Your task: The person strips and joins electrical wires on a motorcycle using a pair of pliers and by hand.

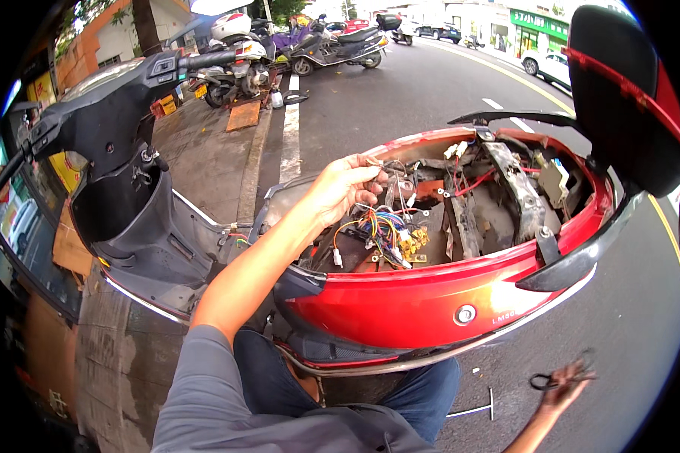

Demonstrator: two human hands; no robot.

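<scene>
1. The red scooter is standing right in front of the person, with its seat tipped up to the right of both hands.
2. The open body is showing its insides just to the right of the left hand.
3. The left hand is reaching in, and its fingers are pinching a thin wire end.
4. The right hand is hanging low over the road, well away from the left one, and it is curled around something dark and looped; what it is, I cannot tell.
5. The bunch of coloured wires is lying just under the left hand.
6. I think gentle pulling is best here, one wire at a time, keeping the bunch untangled.
</scene>
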